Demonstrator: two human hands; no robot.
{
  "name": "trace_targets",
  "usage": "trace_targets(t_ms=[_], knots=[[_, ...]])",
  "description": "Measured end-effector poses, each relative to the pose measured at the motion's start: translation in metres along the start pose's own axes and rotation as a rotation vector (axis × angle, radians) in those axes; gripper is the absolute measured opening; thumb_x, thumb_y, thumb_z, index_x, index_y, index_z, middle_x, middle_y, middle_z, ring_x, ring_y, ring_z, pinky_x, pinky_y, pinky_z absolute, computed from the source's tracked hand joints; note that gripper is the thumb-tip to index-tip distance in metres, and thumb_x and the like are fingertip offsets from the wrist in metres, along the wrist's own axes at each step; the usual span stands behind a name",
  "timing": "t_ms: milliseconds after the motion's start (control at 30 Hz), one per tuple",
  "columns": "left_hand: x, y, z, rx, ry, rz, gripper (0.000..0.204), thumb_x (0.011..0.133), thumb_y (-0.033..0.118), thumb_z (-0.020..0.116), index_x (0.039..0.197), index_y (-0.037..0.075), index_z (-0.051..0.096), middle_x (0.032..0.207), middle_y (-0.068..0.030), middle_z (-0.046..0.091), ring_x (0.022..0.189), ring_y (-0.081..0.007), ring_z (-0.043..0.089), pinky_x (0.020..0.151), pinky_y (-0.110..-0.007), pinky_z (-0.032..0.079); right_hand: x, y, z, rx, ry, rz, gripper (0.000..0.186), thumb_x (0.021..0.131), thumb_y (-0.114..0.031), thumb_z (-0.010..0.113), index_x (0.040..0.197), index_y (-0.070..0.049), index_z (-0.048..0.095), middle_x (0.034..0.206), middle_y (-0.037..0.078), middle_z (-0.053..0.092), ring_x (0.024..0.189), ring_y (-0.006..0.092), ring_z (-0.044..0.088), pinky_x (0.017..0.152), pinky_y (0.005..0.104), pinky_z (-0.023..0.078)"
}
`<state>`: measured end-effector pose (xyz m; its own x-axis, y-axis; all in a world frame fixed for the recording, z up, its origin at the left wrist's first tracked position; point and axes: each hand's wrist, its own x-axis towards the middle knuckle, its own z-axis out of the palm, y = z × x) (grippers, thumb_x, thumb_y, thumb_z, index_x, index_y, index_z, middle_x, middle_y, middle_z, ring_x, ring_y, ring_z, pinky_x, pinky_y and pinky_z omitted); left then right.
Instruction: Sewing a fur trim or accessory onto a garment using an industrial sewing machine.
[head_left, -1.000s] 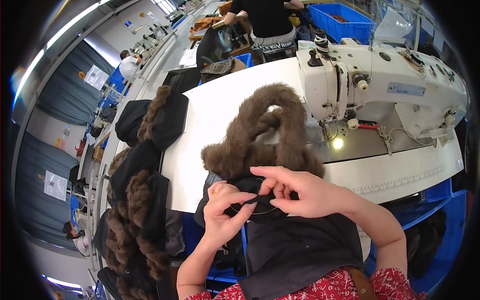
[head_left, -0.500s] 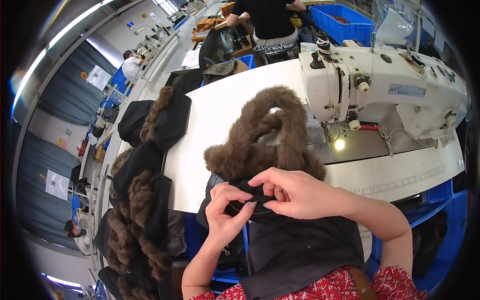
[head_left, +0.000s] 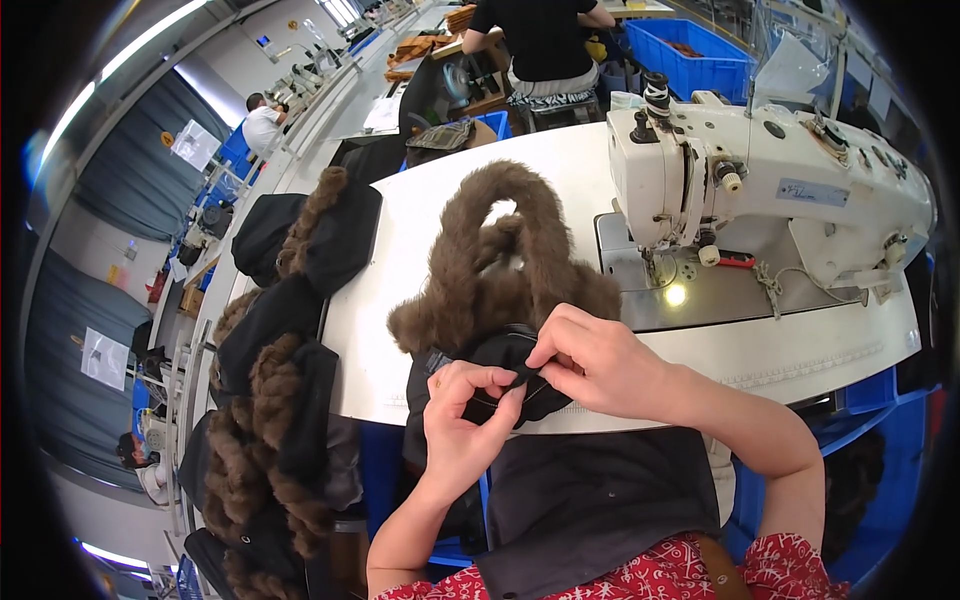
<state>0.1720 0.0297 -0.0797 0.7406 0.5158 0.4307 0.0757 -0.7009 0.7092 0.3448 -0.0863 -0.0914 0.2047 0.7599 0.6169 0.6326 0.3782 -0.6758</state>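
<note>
Two bare hands meet at a black cloth piece [head_left: 500, 352] by the near edge of the white table [head_left: 400, 225]: the left hand [head_left: 462, 412] pinches it between thumb and forefinger, no gap left, and the right hand [head_left: 605, 368] pinches it just to the right, equally closed, though the fingertips hide exactly how the fold lies. Dark cloth [head_left: 600, 485] spreads below them. A brown fur loop [head_left: 457, 250] lies on the table directly beyond the pinch, touching the black cloth, its long axis running away from the person, arch at the far end; the right hand is nearer, its knuckles overlapping the fur's near edge in this view. To the left is a pile of black-and-fur pieces [head_left: 285, 385]; to the right, a ruler strip [head_left: 810, 367] carries fine marks, and beyond it the white sewing machine [head_left: 740, 150] bears a pale blue plate [head_left: 813, 192] with dark lettering. Farther off, a co-worker [head_left: 540, 40] in black sits near a blue bin [head_left: 698, 72], and a white sheet [head_left: 105, 357] on the curtain [head_left: 75, 410] is too small to read
</note>
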Motion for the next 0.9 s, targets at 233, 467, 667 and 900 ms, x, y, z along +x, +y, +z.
trace_targets(t_ms=[233, 467, 667, 900], knots=[[0.001, 0.000, -0.004, -0.067, -0.053, -0.073, 0.016, 0.078, 0.006, 0.080, 0.088, 0.009, 0.068, 0.078, 0.0027, 0.062, 0.078, -0.0124, 0.057, 0.088, -0.029, 0.037, 0.017, -0.008, -0.020, 0.139, -0.288, 0.212, 0.011, 0.085, -0.002, 0.064, 0.096, -0.001, 0.061, 0.096, 0.010, 0.056, 0.076, 0.0183, 0.061, 0.068, 0.0317, 0.051], [0.001, -0.002, -0.001, -0.154, -0.033, -0.108, 0.017, 0.078, 0.003, 0.078, 0.088, 0.009, 0.066, 0.085, 0.0006, 0.064, 0.086, -0.0147, 0.060, 0.091, -0.030, 0.037, 0.027, 0.005, -0.029, 0.164, -0.470, 0.183, 0.012, 0.090, -0.007, 0.063, 0.100, -0.002, 0.061, 0.095, 0.008, 0.054, 0.077, 0.0163, 0.063, 0.068, 0.0298, 0.052], [-0.001, -0.006, 0.001, -0.141, 0.027, -0.086, 0.017, 0.078, 0.003, 0.076, 0.087, 0.009, 0.064, 0.084, 0.0003, 0.063, 0.085, -0.0150, 0.059, 0.090, -0.031, 0.037, 0.019, -0.011, -0.010, -0.317, -0.194, -0.161, 0.015, 0.081, -0.004, 0.068, 0.088, -0.002, 0.056, 0.092, 0.011, 0.053, 0.078, 0.0264, 0.062, 0.065, 0.0354, 0.053], [0.002, -0.003, 0.001, -0.031, 0.005, -0.019, 0.016, 0.079, 0.004, 0.076, 0.091, 0.009, 0.066, 0.079, 0.0018, 0.060, 0.078, -0.0140, 0.056, 0.084, -0.030, 0.037, 0.010, -0.003, -0.004, -0.376, -0.151, -0.212, 0.016, 0.079, -0.006, 0.069, 0.087, -0.003, 0.056, 0.090, 0.009, 0.053, 0.085, 0.0247, 0.061, 0.066, 0.0343, 0.055]])
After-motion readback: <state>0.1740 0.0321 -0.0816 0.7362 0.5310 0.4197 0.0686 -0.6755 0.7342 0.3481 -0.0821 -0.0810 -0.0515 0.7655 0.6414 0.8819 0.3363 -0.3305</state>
